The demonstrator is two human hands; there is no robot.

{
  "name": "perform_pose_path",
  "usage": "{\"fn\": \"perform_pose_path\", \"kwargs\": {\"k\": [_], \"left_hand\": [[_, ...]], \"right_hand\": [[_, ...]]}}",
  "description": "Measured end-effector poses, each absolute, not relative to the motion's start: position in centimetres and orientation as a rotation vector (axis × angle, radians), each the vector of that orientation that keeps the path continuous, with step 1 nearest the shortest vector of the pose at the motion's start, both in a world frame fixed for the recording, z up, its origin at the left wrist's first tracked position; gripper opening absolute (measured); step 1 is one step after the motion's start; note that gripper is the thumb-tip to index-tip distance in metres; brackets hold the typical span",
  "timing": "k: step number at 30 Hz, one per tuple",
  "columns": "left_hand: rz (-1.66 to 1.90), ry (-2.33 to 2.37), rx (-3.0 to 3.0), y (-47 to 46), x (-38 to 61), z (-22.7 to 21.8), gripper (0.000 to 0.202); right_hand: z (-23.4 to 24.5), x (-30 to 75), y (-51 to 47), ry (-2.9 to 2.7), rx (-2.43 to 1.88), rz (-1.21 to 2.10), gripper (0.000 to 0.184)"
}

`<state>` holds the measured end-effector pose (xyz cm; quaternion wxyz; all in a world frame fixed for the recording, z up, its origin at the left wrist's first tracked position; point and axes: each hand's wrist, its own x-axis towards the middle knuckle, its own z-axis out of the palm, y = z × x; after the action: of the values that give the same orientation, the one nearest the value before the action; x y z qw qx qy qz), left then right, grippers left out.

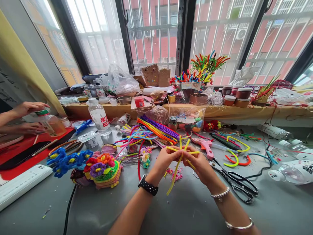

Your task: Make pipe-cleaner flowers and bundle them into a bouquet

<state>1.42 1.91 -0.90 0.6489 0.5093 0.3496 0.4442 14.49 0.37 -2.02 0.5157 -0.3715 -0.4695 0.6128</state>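
Observation:
Both my hands meet above the grey table, pinching a bundle of yellow pipe cleaners (181,153) whose ends fan out upward and hang down below. My left hand (164,161), with a black watch on its wrist, is closed on the bundle from the left. My right hand (199,163), wearing bead and metal bracelets, is closed on it from the right. Just beyond my hands lie a heap of coloured pipe cleaners (156,130) and a pink glue gun (205,146).
Black scissors (236,181) lie right of my right wrist. A pipe-cleaner flower basket (104,169) and blue flowers (66,160) sit at left. A water bottle (99,116) stands behind. Another person's hands (26,109) hold a bottle at far left. The windowsill (244,112) is cluttered.

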Motion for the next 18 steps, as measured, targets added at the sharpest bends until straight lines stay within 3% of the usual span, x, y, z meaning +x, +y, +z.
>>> {"fn": "perform_pose_path", "kwargs": {"k": [18], "left_hand": [[0.959, 0.882, 1.238, 2.23, 1.29, -1.36, 0.033]], "right_hand": [[-2.64, 15.12, 0.93, -1.279, -1.06, 1.364, 0.031]]}}
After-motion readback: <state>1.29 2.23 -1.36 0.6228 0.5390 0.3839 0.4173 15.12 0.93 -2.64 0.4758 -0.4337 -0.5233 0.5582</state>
